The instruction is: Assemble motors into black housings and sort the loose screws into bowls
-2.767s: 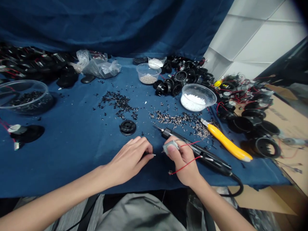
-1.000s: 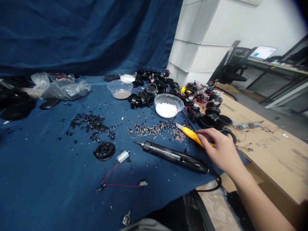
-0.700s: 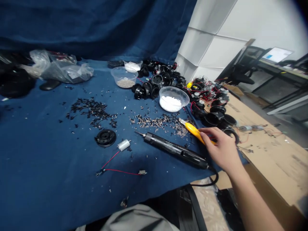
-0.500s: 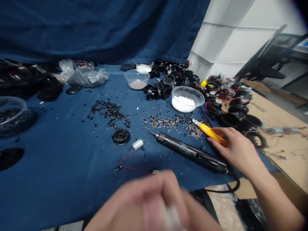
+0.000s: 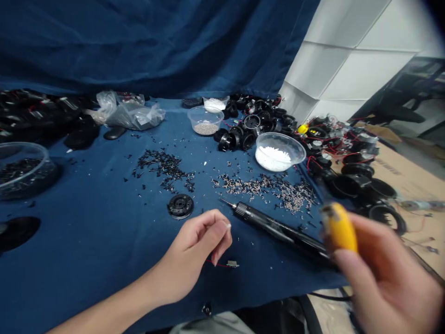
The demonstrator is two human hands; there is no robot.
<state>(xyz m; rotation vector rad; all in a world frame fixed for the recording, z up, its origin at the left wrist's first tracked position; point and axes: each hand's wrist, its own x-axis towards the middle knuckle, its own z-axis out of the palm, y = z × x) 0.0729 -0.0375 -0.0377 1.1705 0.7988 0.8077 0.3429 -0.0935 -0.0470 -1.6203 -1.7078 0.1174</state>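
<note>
My right hand is raised close to the camera, blurred, and closed on a yellow utility knife. Lower on the blue cloth, my left hand has its fingers curled together; whatever they pinch is hidden. A red wire with a small switch trails out from under that hand. A black electric screwdriver lies between the two hands, tip pointing left. A black round disc sits just beyond my left hand.
Loose silver screws and black screws are scattered mid-table. Behind them stand a bowl of white pellets and a bowl of grey screws. Black housings with red wires pile up right; a plastic bag lies back left.
My right hand has lifted the yellow knife off the cloth toward the camera. My left hand has come down over the small motor with red wires. The view swung back left.
</note>
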